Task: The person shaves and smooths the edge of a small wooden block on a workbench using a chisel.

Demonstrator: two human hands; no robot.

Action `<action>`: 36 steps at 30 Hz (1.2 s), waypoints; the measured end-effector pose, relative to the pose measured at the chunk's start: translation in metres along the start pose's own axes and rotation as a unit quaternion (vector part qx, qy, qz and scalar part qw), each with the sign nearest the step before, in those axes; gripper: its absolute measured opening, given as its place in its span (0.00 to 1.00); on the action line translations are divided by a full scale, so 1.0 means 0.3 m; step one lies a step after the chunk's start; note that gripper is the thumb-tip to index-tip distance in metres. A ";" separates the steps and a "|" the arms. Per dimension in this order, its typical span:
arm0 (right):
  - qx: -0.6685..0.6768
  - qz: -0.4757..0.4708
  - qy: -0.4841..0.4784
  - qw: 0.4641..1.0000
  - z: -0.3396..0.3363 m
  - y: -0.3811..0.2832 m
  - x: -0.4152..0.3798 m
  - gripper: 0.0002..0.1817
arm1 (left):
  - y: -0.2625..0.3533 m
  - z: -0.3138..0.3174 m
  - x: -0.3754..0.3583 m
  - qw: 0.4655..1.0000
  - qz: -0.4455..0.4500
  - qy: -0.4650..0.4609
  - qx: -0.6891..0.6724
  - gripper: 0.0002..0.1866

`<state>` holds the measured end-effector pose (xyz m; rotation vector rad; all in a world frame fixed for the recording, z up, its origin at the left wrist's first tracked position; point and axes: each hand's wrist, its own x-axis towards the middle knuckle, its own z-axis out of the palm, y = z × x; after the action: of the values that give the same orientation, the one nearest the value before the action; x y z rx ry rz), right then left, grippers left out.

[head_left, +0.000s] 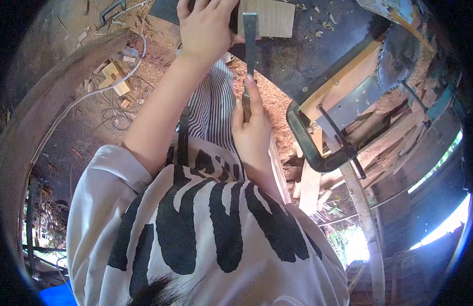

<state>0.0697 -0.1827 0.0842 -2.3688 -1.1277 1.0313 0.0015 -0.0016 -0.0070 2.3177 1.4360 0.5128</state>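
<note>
My right hand (253, 122) is closed around the handle of a chisel (250, 41), its thumb stretched along the tool toward the metal. The flat blade points away from me, and its tip overlaps a pale wooden board (275, 18) in this view. My left hand (206, 33) lies at the near edge of the dark worktable, just left of the board. Its fingers look spread, but their tips are cut off by the top of the frame. Whether they press on anything is hidden.
A dark-topped worktable (308, 56) with wood shavings stands ahead. At its right edge are a C-clamp (297, 132) and a toothed circular saw blade (397, 61). Wood offcuts (114, 79), a white cable (68, 109) and sawdust lie on the left. Scrap planks are piled on the right.
</note>
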 end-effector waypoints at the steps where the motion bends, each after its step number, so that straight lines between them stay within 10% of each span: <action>1: 0.000 0.000 0.000 1.000 0.000 -0.002 0.004 0.31 | -0.001 0.003 -0.001 1.000 0.000 0.001 0.000 0.32; 10: 0.061 -0.067 0.103 0.991 -0.016 -0.066 0.232 0.29 | -0.007 0.003 -0.021 0.999 0.025 -0.016 0.020 0.32; 36: -0.007 0.008 -0.009 1.000 -0.013 0.006 -0.025 0.29 | -0.009 -0.024 -0.006 0.999 0.014 -0.038 -0.024 0.32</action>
<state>0.0703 -0.1895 0.0894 -2.3884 -1.1280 1.0559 -0.0047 -0.0011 -0.0023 2.2961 1.3430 0.4563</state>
